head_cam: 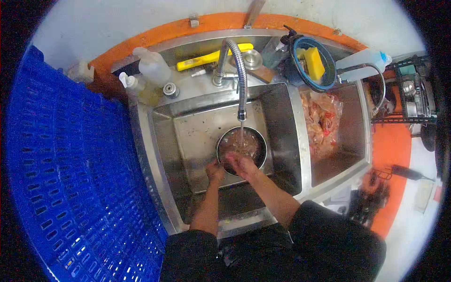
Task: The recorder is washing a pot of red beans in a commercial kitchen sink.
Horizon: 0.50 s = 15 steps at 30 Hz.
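Water runs from a coiled spring faucet [242,81] into a round metal pot [264,141] low in the left basin of a stainless steel sink [197,141]. The pot holds splashing, brownish-looking water; what lies in it is blurred. My left hand [215,171] is at the pot's lower left rim, its fingers bent against the edge, apparently gripping it. My right hand [243,166] reaches over the near rim into the pot, fingers partly spread and blurred in the water. Whether it holds anything cannot be told.
Plastic bags of raw meat [322,127] lie in the right basin. Behind the faucet are a yellow-handled tool [211,58], a spray bottle [153,67], a pump bottle [132,83] and a blue-rimmed container [294,60] with yellow sponges [313,63]. A blue perforated plastic crate [81,169] stands left.
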Each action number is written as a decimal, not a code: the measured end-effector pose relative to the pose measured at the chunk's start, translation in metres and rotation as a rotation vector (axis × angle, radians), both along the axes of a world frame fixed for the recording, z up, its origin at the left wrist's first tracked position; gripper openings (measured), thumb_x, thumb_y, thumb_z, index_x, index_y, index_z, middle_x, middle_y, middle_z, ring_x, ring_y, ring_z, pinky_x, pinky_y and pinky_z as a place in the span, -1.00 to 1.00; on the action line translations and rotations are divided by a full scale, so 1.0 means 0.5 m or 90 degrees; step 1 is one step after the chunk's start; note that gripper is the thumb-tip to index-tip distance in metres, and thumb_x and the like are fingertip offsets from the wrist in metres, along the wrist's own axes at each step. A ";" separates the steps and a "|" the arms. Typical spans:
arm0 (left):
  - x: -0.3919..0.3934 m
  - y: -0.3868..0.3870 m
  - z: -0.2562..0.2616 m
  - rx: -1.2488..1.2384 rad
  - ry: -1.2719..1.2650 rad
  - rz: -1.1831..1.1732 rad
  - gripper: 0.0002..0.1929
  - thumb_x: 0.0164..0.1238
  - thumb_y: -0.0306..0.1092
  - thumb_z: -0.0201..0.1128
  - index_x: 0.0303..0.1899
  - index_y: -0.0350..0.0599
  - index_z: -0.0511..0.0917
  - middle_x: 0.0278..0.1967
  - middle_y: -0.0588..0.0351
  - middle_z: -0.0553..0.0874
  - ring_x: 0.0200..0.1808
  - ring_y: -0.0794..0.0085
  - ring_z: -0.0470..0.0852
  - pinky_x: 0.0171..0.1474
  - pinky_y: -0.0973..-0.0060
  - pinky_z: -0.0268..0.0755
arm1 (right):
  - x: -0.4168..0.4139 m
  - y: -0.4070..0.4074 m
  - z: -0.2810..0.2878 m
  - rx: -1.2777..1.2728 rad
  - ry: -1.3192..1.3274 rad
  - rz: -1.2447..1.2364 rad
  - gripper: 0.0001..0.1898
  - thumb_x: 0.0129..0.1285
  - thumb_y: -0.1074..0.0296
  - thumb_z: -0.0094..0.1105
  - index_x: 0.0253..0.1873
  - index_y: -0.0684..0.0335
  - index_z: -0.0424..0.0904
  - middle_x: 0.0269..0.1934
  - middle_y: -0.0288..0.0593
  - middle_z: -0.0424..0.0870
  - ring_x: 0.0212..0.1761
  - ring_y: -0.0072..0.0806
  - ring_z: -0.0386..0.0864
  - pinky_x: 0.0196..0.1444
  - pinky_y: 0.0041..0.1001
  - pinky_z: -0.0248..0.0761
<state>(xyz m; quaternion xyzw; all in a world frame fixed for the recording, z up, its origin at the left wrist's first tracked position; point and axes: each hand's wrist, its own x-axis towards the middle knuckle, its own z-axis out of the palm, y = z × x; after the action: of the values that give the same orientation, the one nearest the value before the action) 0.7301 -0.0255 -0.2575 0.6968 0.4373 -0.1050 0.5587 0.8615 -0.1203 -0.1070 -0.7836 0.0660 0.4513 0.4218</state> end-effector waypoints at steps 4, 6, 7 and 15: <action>0.071 -0.004 0.080 0.123 -0.163 0.089 -0.68 0.11 -0.29 0.26 -0.09 -0.20 0.56 -0.21 -0.14 0.61 -0.12 0.03 0.56 0.02 0.20 0.38 | 0.028 -0.094 -0.061 0.141 0.026 -0.273 -0.74 0.30 0.33 -0.03 -0.02 0.35 0.46 -0.17 -0.01 0.57 -0.23 -0.23 0.56 -0.20 -0.28 0.45; 0.073 0.012 0.104 0.204 -0.150 0.088 -0.68 0.13 -0.30 0.24 -0.07 -0.17 0.56 -0.22 -0.14 0.60 -0.12 0.01 0.55 0.01 0.18 0.38 | 0.040 -0.131 -0.098 -0.510 -0.682 0.059 -0.75 0.26 0.31 0.00 -0.08 0.34 0.53 -0.18 0.01 0.56 -0.23 -0.22 0.55 -0.12 -0.20 0.41; 0.081 0.011 0.110 0.280 -0.150 0.077 -0.68 0.14 -0.32 0.22 -0.05 -0.15 0.55 -0.23 -0.15 0.58 -0.12 -0.02 0.54 -0.01 0.16 0.38 | 0.050 -0.168 -0.142 -0.513 -0.686 0.062 -0.75 0.26 0.31 0.00 -0.08 0.34 0.53 -0.18 0.01 0.56 -0.23 -0.22 0.55 -0.12 -0.20 0.41; 0.094 -0.018 0.229 0.381 -0.025 0.050 -0.71 0.20 -0.27 0.18 -0.10 -0.21 0.58 -0.29 -0.14 0.60 -0.19 -0.01 0.56 -0.15 0.13 0.39 | 0.083 -0.253 -0.069 -0.341 -0.348 0.285 -0.71 0.11 0.21 0.11 -0.22 0.33 0.61 -0.32 0.09 0.63 -0.24 -0.02 0.61 -0.19 -0.19 0.45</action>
<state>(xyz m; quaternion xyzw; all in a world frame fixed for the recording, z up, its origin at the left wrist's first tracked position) 0.7769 -0.0344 -0.1429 0.8147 0.4648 0.0637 0.3408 0.9029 -0.2467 -0.1413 -0.9509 -0.1049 0.2744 0.0975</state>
